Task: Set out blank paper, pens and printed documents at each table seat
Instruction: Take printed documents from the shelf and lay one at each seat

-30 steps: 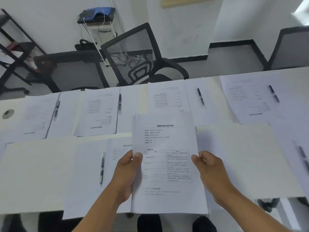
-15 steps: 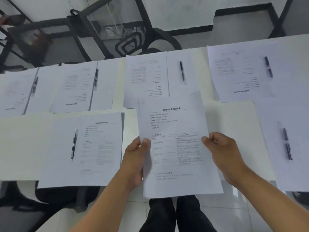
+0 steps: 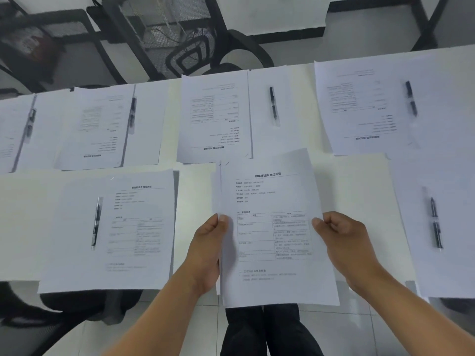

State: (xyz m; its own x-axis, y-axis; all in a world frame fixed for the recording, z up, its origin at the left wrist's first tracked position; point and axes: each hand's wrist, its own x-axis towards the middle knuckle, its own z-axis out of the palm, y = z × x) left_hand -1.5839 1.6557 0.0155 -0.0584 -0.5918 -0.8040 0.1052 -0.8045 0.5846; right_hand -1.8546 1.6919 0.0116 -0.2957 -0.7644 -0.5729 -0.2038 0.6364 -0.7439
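I hold a thin stack of printed documents upright over the near edge of the white table. My left hand pinches its left edge and my right hand pinches its right edge. To the left lies a set seat: blank paper with a printed document and a black pen. To the right, a pen rests on blank paper. Along the far side lie several more paper sets with pens.
Black mesh office chairs stand beyond the far edge of the table. My dark trousers and the tiled floor show below the near edge. A dark chair seat sits under the table at the left.
The view has tilted down and drawn closer to the table. The stack stays in both hands at the same place over the near edge, its sheets now fanned slightly at the left.
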